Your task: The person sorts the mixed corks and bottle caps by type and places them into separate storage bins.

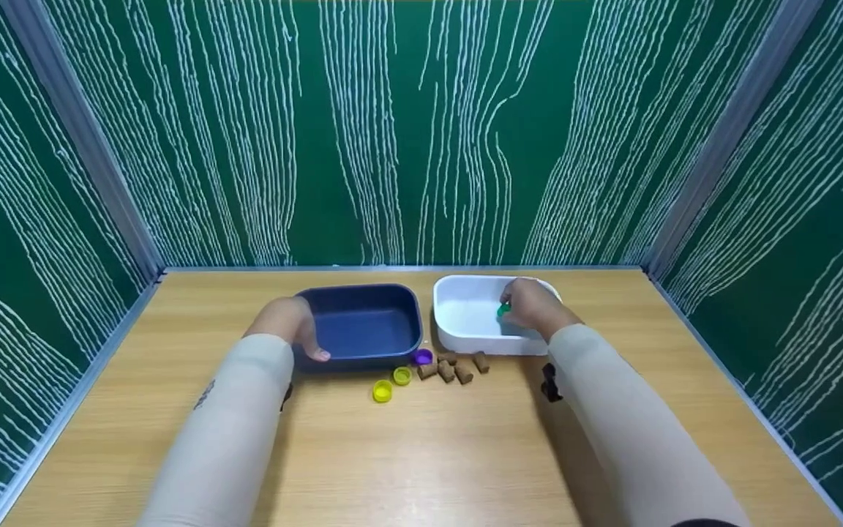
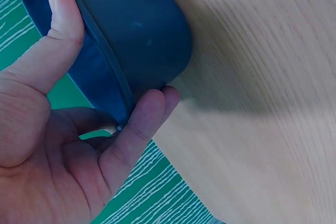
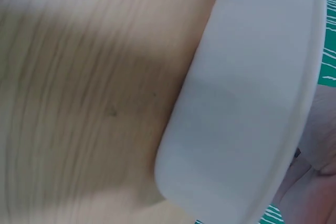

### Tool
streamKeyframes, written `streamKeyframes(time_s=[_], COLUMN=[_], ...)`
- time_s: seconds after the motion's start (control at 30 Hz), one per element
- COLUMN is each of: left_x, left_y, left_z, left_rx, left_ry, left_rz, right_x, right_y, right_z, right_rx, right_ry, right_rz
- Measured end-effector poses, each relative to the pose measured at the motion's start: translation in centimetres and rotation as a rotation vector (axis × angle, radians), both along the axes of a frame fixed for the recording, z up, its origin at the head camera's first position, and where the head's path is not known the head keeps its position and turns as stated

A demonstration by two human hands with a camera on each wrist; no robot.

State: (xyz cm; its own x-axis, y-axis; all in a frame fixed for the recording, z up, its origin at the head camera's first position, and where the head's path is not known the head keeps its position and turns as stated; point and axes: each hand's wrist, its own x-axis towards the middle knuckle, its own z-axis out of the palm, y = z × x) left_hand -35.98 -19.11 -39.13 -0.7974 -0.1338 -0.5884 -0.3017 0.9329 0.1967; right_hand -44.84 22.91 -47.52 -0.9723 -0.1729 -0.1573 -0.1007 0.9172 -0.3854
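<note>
My left hand (image 1: 286, 322) grips the left end of a dark blue plastic tub (image 1: 363, 322). In the left wrist view the thumb lies at the rim and the fingers (image 2: 147, 114) touch the outer wall of the tub. Inside the white tub (image 1: 458, 307), my right hand (image 1: 533, 304) pinches a green bottle cap (image 1: 503, 309). In the right wrist view the tub's white wall (image 3: 236, 98) hides the fingertips and the cap; only part of the right hand (image 3: 315, 166) shows behind the rim.
In front of the tubs lie a purple cap (image 1: 422, 356), two yellow caps (image 1: 383, 391) and several brown corks (image 1: 446, 371) on the wooden table (image 1: 407, 461). Green walls (image 1: 407, 132) with white lines enclose the back and sides.
</note>
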Motion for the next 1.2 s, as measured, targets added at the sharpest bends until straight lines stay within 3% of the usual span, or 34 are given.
streamKeyframes(time_s=[0.23, 0.5, 0.77, 1.0, 1.2], left_x=[0.1, -0.3, 0.2, 0.3, 0.5], left_y=[0.0, -0.2, 0.1, -0.2, 0.0], left_z=[-0.1, -0.7, 0.1, 0.1, 0.1], left_rx=[0.025, 0.024, 0.006, -0.003, -0.006], left_ry=[0.019, 0.035, 0.031, 0.021, 0.028], left_rz=[0.015, 0.01, -0.017, -0.007, -0.026], right_x=[0.1, 0.1, 0.6, 1.5, 2.1], right_y=[-0.1, -0.1, -0.1, -1.1, -2.4], right_z=[0.1, 0.1, 0.3, 1.1, 1.9], right_rx=[0.03, 0.086, 0.106, 0.165, 0.095], right_ry=[-0.046, -0.023, -0.025, 0.072, 0.061], right_rz=[-0.015, 0.037, 0.046, 0.075, 0.079])
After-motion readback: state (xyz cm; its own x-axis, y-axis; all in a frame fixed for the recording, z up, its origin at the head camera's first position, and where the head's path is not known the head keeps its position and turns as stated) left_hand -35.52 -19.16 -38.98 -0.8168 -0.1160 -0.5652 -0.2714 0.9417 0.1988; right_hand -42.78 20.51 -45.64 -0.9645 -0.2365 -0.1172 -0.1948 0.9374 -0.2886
